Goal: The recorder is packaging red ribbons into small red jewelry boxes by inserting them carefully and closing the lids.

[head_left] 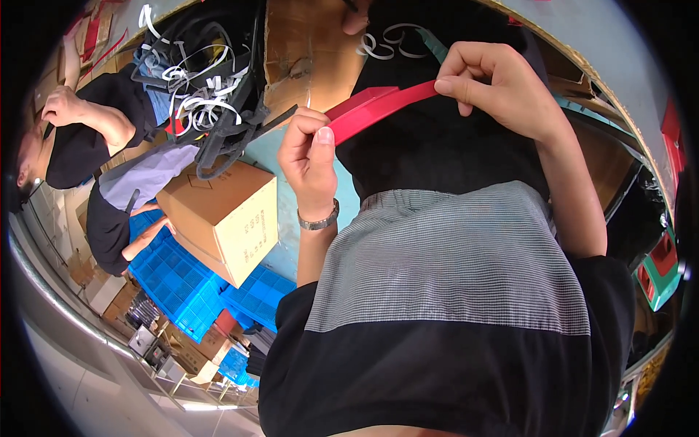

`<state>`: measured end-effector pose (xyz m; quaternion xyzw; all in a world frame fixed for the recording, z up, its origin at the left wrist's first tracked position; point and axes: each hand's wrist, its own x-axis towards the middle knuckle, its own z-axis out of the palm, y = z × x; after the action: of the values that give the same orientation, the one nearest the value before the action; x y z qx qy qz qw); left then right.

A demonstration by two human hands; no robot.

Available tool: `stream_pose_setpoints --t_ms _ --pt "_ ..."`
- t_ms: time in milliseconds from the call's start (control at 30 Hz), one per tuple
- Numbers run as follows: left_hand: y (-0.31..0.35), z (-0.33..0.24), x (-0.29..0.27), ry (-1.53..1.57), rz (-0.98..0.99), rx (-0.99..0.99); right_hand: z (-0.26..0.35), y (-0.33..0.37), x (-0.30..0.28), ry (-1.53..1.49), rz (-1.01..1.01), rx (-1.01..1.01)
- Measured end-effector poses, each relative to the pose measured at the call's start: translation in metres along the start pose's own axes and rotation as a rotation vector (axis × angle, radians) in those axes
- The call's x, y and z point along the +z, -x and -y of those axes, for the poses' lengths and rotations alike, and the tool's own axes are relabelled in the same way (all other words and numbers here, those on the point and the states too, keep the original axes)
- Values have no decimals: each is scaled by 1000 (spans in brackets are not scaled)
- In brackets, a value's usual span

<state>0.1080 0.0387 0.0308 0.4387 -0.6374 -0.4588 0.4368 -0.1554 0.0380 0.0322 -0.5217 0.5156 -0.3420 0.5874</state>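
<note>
A glossy red strip [382, 111] stretches between my two hands in front of my dark clothing and grey checked apron. It looks folded or doubled toward its left end. My left hand [309, 156], with a dark band at the wrist, pinches that left end between thumb and fingers. My right hand [499, 87] is higher and further right, thumb and fingers closed on the other end. The strip bends slightly and tilts up to the right. Its exact kind cannot be made out.
A tangle of white and black strips [207, 109] hangs at the upper left. Beyond my left arm are a cardboard box [218, 211] and blue plastic crates [175, 280]. People in dark clothes work at the left. A curved board edge [619, 95] runs along the upper right.
</note>
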Motion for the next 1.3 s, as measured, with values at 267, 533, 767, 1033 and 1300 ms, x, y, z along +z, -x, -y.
stream_pose_setpoints --t_ms 267,533,767,1033,1300 --pt "2 1 3 11 -7 -3 -25 -3 10 -127 6 27" --pt "1 5 8 67 -76 18 -10 6 10 -35 -64 48" --pt "-3 1 12 38 -92 38 5 8 2 66 -116 -15" --pt "-4 3 15 182 -109 37 -11 2 5 -38 -48 19" --pt "-4 14 26 522 -63 -22 -9 -1 21 -111 63 88"
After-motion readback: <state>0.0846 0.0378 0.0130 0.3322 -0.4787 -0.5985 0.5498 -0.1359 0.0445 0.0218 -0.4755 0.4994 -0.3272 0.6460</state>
